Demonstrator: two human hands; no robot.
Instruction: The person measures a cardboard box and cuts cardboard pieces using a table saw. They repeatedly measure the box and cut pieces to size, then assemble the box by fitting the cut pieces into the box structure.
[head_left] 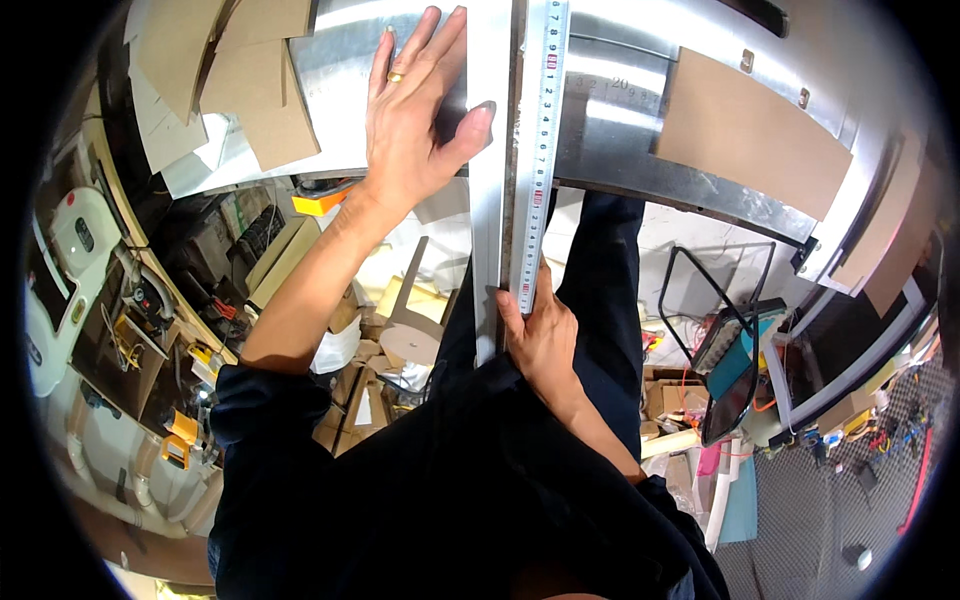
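Note:
A long silver metal bar (pixel 487 200) runs from the far edge of the view toward my body and juts past the machine table's near edge. Along its right side lies the marked blade of a tape measure (pixel 541 150). My right hand (pixel 545 335) is closed around the near end of the blade, thumb on the bar side; its lower fingers and any tape case are hidden. My left hand (pixel 415 130), wearing a ring, rests with fingers stretched out at the bar's left side. Its thumb reaches over onto the bar.
The metal machine table (pixel 610 110) carries brown board pieces at left (pixel 255 100) and a brown board at right (pixel 750 130). Below are cardboard scraps (pixel 350 400), a black-framed chair (pixel 735 350) and a grey mat (pixel 810 510). A white-green machine part (pixel 80 240) stands at left.

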